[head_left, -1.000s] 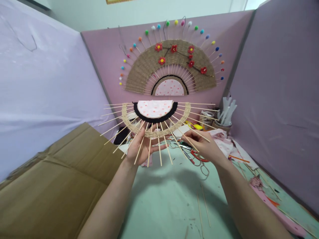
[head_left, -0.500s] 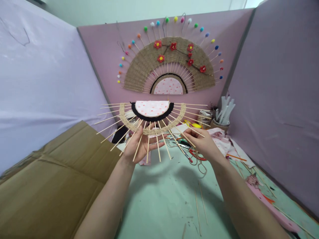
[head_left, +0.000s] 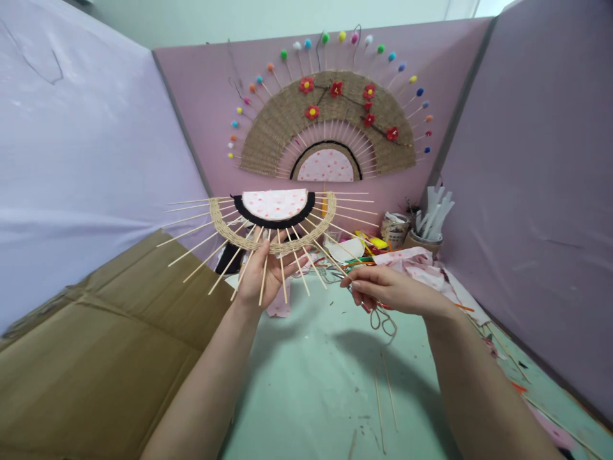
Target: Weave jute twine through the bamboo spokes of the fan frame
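Green tabletop (head_left: 311, 383) | lilac partitions | left hand (head_left: 261, 278) grip clamped on fan (head_left: 272, 220) | right hand (head_left: 387, 291) pinched

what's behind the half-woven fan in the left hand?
Behind the half-woven fan: the left hand gripping its sticks, a dark object on the table, the pink back wall. What that dark object is stays hidden by the sticks.

Pale green tabletop (head_left: 311, 383) fills the lower centre of the frame. Flattened brown cardboard sheet (head_left: 96, 358) lies along its left side. Two thin wooden skewers (head_left: 385, 396) lie loose at lower centre-right. At the far right edge stand a small round tin (head_left: 395, 230) and a cup of white strips (head_left: 428, 233), beside crumpled pink dotted fabric (head_left: 421, 265).
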Tool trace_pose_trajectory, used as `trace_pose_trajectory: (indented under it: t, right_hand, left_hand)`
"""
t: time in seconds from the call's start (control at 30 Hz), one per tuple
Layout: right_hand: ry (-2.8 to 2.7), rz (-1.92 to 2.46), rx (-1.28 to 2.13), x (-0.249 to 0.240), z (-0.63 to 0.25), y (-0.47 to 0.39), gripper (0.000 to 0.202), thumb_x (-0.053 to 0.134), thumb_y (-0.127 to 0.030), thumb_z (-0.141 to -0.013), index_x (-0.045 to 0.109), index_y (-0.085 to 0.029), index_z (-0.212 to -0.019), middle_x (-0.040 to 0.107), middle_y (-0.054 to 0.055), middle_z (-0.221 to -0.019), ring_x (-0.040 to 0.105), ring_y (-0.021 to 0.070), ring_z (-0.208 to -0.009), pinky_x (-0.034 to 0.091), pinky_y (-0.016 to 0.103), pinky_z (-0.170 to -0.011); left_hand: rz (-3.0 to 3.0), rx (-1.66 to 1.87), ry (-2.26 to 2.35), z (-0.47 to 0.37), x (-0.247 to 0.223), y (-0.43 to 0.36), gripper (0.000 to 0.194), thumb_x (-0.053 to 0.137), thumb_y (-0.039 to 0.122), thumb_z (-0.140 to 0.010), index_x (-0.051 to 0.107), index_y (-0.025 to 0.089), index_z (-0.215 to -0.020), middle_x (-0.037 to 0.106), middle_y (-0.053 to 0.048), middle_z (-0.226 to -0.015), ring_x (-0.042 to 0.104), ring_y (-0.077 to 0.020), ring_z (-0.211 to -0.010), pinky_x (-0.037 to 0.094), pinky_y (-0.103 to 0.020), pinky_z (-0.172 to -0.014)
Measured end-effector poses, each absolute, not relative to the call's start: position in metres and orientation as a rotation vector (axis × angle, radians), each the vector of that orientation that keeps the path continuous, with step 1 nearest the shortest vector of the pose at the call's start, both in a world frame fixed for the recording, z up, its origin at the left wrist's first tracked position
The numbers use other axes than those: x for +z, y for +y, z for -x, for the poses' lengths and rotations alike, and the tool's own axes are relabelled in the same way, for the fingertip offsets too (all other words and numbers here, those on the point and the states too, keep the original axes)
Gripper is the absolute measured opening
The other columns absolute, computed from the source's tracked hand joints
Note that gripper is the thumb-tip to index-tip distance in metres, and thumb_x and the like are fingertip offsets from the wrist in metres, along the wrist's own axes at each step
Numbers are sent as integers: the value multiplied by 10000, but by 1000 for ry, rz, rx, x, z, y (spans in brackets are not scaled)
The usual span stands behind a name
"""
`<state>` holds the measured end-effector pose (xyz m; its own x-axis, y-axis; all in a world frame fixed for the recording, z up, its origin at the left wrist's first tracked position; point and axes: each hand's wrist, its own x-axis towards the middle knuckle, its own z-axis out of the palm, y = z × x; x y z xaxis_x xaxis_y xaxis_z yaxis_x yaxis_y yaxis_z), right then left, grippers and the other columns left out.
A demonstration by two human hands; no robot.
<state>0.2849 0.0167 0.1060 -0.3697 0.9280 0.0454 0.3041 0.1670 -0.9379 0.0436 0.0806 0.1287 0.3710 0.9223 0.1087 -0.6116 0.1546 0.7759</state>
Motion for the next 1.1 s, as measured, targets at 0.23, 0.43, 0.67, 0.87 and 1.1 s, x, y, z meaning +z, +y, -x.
trace_pose_trajectory:
  t: [0.23, 0.43, 0.67, 0.87, 1.1]
  right_hand:
    - [-1666, 1066, 1252, 118, -281, 9, 273, 561, -401, -855, 668, -159, -923, 576, -4, -611, 439, 69, -470, 291, 185, -391]
    - [-1326, 1101, 1286, 112, -284, 21, 312, 637, -439, -778, 656, -129, -803, 517, -28, -538, 317, 37, -405, 156, 198, -371]
    - [-1346, 1126, 1330, 108, -283, 24, 317, 650, -451, -762, 661, -136, -796, 532, -22, -539, 365, 51, -416, 195, 205, -380]
    - [-977, 939, 1116, 104, -273, 36, 258, 706, -400, -703, 640, -160, -770, 436, -64, -497, 270, 34, -397, 147, 190, -371]
    - [-755, 662, 1293, 98, -261, 43, 204, 736, -306, -711, 612, -164, -788, 424, -67, -518, 270, 37, -426, 211, 140, -357]
  left_hand:
    - [-845, 1189, 405, -42, 125, 84, 489, 475, 324, -914, 388, 288, -1394, 549, -136, -1348, 576, -302, -1161, 454, -538, -959]
    - [-851, 1225, 378, -44, 127, 81, 463, 452, 276, -922, 404, 262, -1382, 556, -133, -1341, 574, -300, -1164, 446, -542, -972]
    - [-845, 1192, 411, -44, 129, 80, 412, 391, 328, -942, 508, 181, -1309, 563, -145, -1330, 560, -316, -1178, 442, -540, -989]
    - [-856, 1116, 374, -43, 131, 78, 426, 361, 316, -952, 479, 205, -1346, 550, -132, -1348, 559, -322, -1179, 440, -571, -978]
    - [-830, 991, 353, -39, 127, 80, 406, 390, 294, -943, 490, 277, -1336, 616, -93, -1269, 592, -304, -1138, 472, -569, -939]
